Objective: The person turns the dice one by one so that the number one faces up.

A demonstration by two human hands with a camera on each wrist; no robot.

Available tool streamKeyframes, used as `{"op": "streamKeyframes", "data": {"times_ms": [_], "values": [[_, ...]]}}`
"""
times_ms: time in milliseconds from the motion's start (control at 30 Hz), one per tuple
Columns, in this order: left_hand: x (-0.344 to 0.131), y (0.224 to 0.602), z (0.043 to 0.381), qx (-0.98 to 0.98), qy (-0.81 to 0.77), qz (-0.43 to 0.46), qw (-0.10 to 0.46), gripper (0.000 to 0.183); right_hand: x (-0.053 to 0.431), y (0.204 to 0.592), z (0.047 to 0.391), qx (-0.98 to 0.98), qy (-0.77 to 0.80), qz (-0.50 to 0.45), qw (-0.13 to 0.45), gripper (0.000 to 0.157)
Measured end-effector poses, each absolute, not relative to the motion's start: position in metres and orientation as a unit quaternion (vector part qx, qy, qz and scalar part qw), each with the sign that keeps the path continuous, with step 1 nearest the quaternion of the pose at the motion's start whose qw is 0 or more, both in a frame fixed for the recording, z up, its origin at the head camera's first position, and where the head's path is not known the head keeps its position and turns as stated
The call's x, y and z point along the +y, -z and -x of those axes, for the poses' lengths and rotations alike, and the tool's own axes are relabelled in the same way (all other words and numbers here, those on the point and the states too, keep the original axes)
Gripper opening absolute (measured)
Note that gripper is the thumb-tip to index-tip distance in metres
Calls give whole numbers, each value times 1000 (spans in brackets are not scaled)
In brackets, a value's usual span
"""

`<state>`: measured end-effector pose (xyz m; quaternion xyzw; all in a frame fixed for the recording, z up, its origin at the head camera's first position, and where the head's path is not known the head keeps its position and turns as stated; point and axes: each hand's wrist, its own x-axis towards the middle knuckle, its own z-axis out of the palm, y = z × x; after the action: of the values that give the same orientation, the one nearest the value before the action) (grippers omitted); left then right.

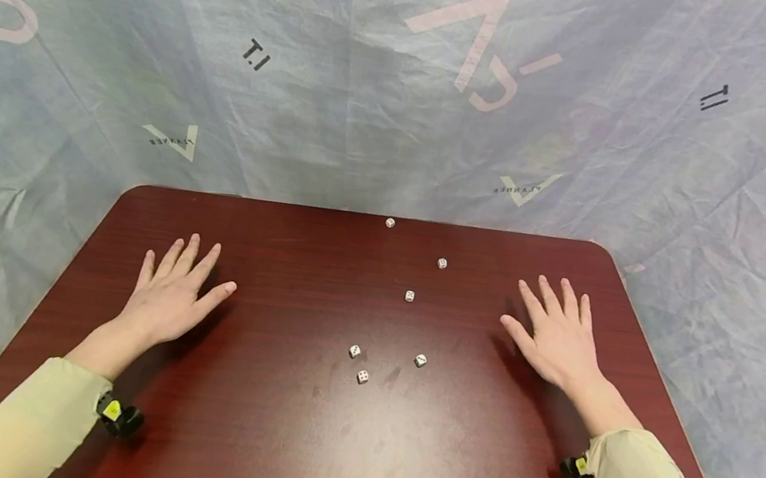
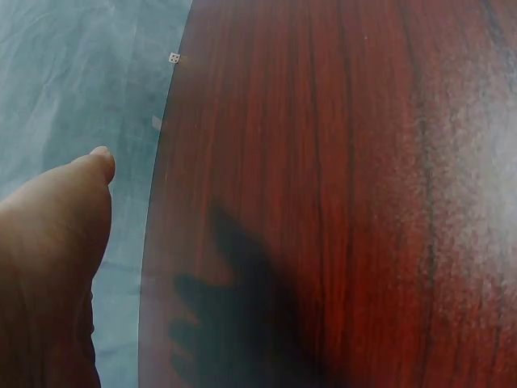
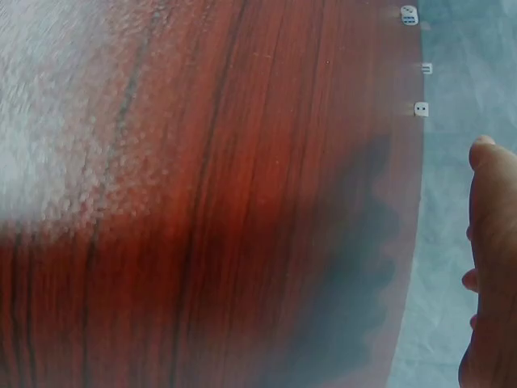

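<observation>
Several small white dice lie scattered on a dark red wooden table (image 1: 264,405). One die (image 1: 390,223) sits by the far edge, another die (image 1: 442,263) a little nearer and to the right. Closer in, three dice lie in a loose group, among them a die (image 1: 363,377) with dark pips. My left hand (image 1: 165,301) is over the table's left side, palm down, fingers straight and spread, holding nothing. On the right side my right hand (image 1: 559,339) is spread the same way, apart from the nearest die (image 1: 420,360). Both hands cast shadows on the wood.
A pale grey-blue cloth (image 1: 346,97) with printed letters hangs behind the table and along both sides. Dark devices with yellow labels, a left one (image 1: 119,415) and a right one (image 1: 576,469), are strapped at the wrists, by the light sleeves.
</observation>
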<state>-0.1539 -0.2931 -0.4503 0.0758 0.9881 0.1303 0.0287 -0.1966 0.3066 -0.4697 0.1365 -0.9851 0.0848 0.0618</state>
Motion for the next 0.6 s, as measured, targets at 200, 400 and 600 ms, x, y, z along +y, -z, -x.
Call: {"op": "streamKeyframes", "data": {"times_ms": [200,400,600], "values": [[-289,449,155,988,-131,-84,23,87,305,468,197,-984,-81,-143,66,78],[-280,447,153,986,-133,-100,13,85,302,466,199,-982,-83,-153,79,77],[-265,446,154,983,-133,-123,-6,83,300,463,199,-979,-83,-163,94,74]]}}
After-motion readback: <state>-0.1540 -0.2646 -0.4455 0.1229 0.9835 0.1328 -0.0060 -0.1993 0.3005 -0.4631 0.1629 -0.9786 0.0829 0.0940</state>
